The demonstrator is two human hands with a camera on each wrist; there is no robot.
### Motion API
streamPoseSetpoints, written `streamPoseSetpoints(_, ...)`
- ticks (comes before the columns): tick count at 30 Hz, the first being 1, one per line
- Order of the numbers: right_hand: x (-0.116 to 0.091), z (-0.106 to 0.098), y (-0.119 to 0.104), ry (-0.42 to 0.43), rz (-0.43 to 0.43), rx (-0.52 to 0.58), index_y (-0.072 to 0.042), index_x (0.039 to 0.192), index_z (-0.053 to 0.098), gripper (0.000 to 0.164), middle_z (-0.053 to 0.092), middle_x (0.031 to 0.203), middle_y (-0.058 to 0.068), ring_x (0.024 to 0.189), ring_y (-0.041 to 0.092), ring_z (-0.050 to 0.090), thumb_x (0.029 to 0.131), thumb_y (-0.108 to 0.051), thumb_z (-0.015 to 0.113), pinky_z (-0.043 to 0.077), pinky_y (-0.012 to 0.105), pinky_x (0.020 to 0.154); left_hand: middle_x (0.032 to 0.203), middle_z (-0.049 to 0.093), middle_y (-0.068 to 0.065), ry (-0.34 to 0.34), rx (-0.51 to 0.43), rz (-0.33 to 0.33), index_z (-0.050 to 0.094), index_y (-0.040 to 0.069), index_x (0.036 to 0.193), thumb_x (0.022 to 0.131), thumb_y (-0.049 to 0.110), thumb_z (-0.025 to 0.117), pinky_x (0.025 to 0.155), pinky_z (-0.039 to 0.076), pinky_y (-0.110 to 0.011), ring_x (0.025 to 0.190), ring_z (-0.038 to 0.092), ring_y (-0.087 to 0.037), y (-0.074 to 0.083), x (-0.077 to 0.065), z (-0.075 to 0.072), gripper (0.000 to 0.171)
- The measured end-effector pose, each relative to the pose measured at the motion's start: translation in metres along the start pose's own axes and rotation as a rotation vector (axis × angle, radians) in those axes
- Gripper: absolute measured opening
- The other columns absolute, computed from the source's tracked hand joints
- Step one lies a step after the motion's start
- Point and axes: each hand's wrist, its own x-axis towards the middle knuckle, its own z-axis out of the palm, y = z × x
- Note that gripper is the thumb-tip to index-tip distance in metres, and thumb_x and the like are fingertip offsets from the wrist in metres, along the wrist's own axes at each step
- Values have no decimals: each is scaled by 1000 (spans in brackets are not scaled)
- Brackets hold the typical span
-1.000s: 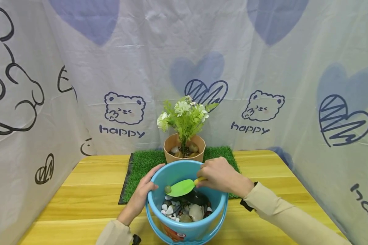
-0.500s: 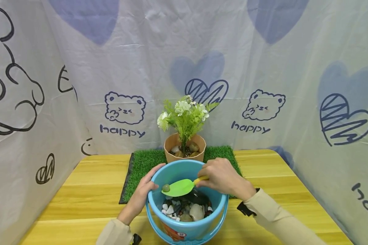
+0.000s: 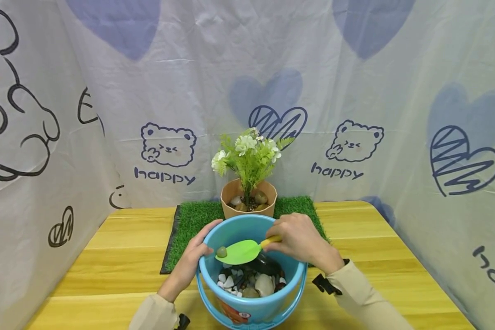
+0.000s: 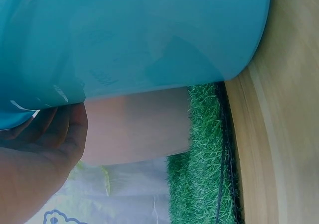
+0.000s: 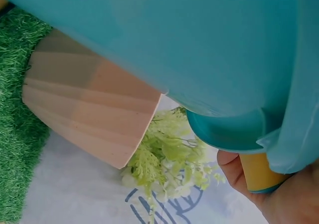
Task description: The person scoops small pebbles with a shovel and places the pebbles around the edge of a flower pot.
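My left hand (image 3: 191,256) grips the left rim of a blue bucket (image 3: 253,316), thumb over the inside and fingers along the outside. In the left wrist view its fingers (image 4: 62,127) lie against the bucket wall. My right hand (image 3: 299,240) holds the yellow handle (image 5: 259,171) of a toy shovel at the bucket's right rim. The shovel's green blade (image 3: 240,253) slants down to the left inside the bucket, above the stones. A round greenish pebble (image 3: 221,251) sits at the blade's tip, near my left thumb. White pebbles (image 3: 228,280), a large pale stone (image 3: 264,285) and a black stone (image 3: 266,265) lie below.
Just behind the bucket stands a tan flowerpot (image 3: 228,208) with a white-flowered plant (image 3: 247,156) and stones in it. It rests on an artificial grass mat (image 3: 198,215) on the wooden table (image 3: 119,256). Printed curtains (image 3: 214,91) hang close around the table.
The shovel has shifted slightly left with the pebble at its tip, toward my left thumb. My right forearm has swung inward a little. The left hand stays on the rim.
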Motion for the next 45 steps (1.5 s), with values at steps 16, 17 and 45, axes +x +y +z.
streamPoseSetpoints(16, 1, 1, -2, 0, 23, -9, -29, 78, 76, 20, 65, 71, -15, 62, 2, 55, 73, -48, 77, 41, 21, 57, 154, 36, -16, -16, 11, -17, 32, 28, 152, 85, 8, 36, 93, 49, -44, 130, 46, -44, 2, 1, -2, 70)
streamPoseSetpoints(17, 1, 1, -2, 1, 21, -7, -29, 79, 76, 20, 66, 72, -15, 62, 2, 56, 73, -48, 77, 42, 20, 58, 154, 35, -16, -15, 10, -19, 32, 28, 152, 85, 8, 36, 94, 48, -44, 130, 46, -44, 2, 1, -2, 70)
streamPoseSetpoints(45, 1, 1, 0, -5, -17, -14, -29, 67, 68, 21, 54, 62, -15, 54, -1, 42, 74, -46, 78, 32, 16, 52, 155, 35, -15, -38, 15, -26, 31, 26, 153, 85, 8, 36, 94, 47, -40, 130, 46, -42, 3, 1, -3, 70)
